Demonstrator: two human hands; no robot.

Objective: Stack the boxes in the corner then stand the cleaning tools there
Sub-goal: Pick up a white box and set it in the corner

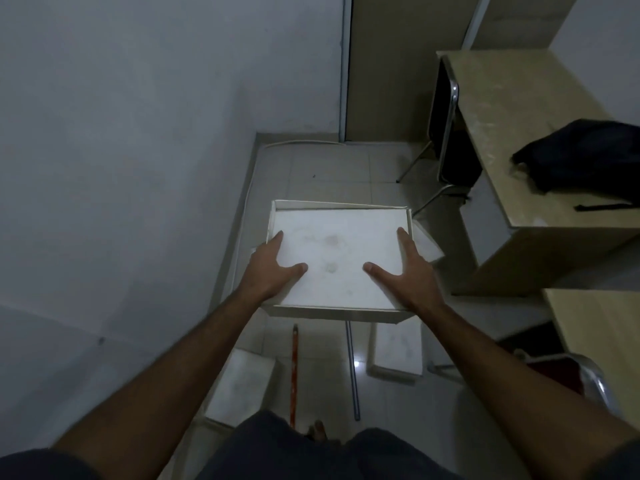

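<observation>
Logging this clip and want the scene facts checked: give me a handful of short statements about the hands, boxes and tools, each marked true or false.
1. Both hands, left hand and right hand, hold the big box. True.
2. The big box rests on the desk. False: it is held up over the floor, left of the desk.
3. Two poles, an orange pole and a grey pole, lie on the floor. True.
4. The poles already stand in the corner. False: they lie flat near the person's feet.
5. A dark bag lies on the desk. True.
6. The thumbs are tucked under the box. False: both thumbs lie on its top face.
</observation>
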